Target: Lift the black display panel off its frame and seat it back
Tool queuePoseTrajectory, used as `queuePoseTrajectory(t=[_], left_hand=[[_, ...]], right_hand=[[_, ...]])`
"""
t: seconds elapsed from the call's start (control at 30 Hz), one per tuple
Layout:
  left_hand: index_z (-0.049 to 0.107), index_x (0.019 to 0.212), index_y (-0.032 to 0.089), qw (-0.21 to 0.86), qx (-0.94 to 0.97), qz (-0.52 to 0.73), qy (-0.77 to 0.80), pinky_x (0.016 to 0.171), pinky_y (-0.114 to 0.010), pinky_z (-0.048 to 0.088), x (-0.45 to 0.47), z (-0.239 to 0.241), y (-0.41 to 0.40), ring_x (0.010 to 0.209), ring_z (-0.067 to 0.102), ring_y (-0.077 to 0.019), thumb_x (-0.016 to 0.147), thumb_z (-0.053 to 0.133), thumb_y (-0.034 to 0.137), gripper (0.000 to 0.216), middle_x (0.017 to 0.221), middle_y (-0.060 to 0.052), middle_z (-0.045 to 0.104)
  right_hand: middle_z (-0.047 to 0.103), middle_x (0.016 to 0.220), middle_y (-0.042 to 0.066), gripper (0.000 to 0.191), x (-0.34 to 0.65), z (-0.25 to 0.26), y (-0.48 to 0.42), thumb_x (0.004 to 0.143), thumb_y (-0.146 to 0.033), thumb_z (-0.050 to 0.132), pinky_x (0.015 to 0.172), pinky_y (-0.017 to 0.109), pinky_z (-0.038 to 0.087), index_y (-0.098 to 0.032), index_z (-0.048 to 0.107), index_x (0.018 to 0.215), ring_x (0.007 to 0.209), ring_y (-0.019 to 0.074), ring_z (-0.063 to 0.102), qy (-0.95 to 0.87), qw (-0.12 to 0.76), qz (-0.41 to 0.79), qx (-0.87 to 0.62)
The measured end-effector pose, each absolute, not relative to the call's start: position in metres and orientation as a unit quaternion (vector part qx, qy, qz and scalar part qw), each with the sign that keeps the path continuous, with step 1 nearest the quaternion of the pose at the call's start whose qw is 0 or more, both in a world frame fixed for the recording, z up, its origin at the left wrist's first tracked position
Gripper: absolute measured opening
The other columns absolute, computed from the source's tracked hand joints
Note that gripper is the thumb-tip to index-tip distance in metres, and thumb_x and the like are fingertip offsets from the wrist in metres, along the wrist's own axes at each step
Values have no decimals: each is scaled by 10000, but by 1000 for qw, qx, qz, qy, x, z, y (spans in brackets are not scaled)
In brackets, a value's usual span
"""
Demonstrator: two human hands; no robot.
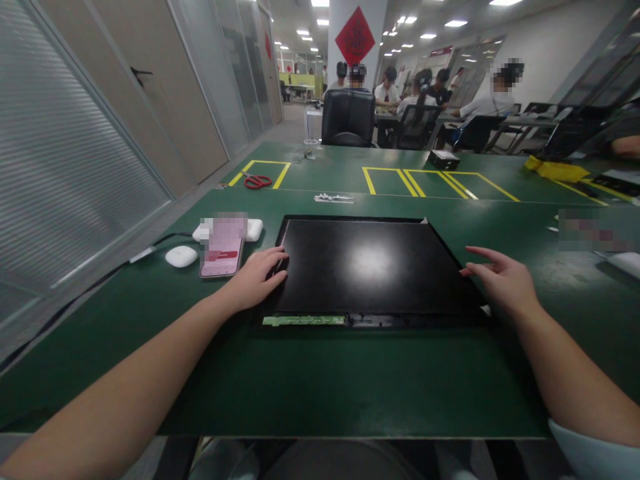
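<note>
Flanking the black panel (373,267): phone (223,247), white puck (181,256), hands.

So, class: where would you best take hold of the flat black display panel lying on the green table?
Probably by its two side edges, from left and right: the flat black display panel lies flat, and its near edge carries an exposed green circuit strip.

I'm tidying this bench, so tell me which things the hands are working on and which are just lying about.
In hand: black panel, left hand on its left edge, right hand at its right edge.

Lying about: phone, white puck, red scissors, small black box.
</note>
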State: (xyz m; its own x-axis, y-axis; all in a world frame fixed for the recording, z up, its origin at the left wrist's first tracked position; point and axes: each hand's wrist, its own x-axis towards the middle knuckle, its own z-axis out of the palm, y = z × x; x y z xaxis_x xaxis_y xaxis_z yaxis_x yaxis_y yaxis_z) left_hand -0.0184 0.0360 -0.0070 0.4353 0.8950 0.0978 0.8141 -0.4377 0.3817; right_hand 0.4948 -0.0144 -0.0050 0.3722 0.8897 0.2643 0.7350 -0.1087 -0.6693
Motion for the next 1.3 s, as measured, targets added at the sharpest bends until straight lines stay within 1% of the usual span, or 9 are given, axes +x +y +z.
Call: queuePoseTrajectory(t=[0.07,0.33,0.43,0.53,0.63,0.77,0.93,1.13,1.3], left_hand=[[593,1353,150,140,833,145,516,1188,-595,346,-19,-7,36,1443,457,-366,957,451,468,528,1562,-186,510],[585,1363,150,141,834,137,516,1193,-594,337,-17,-4,34,1451,446,-362,963,437,471,533,1576,-180,497],[584,1370,128,143,832,135,519,1196,-585,335,-17,-4,34,1456,439,-362,958,438,473,557,1575,-196,493],[585,1369,141,142,833,135,518,1191,-585,340,-18,-5,35,1454,443,-356,963,437,474,546,1571,-188,500],[587,1361,153,139,835,137,514,1189,-583,342,-18,-6,35,1452,446,-351,965,442,467,526,1570,-181,503],[585,1360,159,140,835,138,514,1188,-584,347,-18,-7,36,1443,456,-353,967,437,477,527,1572,-177,501],[589,1353,167,142,832,139,517,1194,-584,344,-18,-6,35,1440,457,-355,961,442,491,529,1576,-169,499],[577,1376,150,146,832,134,517,1201,-569,337,-18,-4,35,1447,447,-348,969,439,492,550,1585,-177,485],[581,1371,166,147,832,136,517,1199,-581,335,-19,-5,35,1445,450,-354,968,443,492,536,1588,-169,484]], right_hand=[[772,735,70,520,492,-3,-15,772,-423,660,618,358,503,-197,748,1232,667,249,678,-531,374,104,-753],[773,742,56,527,486,1,-17,763,-411,663,572,344,465,-209,754,1242,594,222,625,-525,370,100,-760],[764,736,60,435,484,5,-19,744,-402,673,551,337,450,-215,788,1119,577,212,607,-519,384,113,-755],[769,788,65,330,481,15,-23,738,-422,690,492,319,403,-230,786,988,492,160,508,-499,430,146,-738],[751,769,50,355,480,25,-28,696,-472,750,482,309,399,-234,758,959,460,128,458,-506,471,199,-695],[707,675,41,456,482,30,-31,648,-548,807,498,296,416,-203,757,943,484,135,513,-566,406,288,-657],[693,604,59,587,484,25,-31,746,-716,692,430,272,303,-165,787,926,419,108,408,-588,327,322,-666],[642,521,66,700,488,22,-30,753,-819,628,436,277,324,-151,798,878,421,125,427,-604,273,362,-656],[487,388,12,704,490,22,-30,743,-858,598,403,272,326,-175,768,735,367,142,447,-603,251,371,-660]])
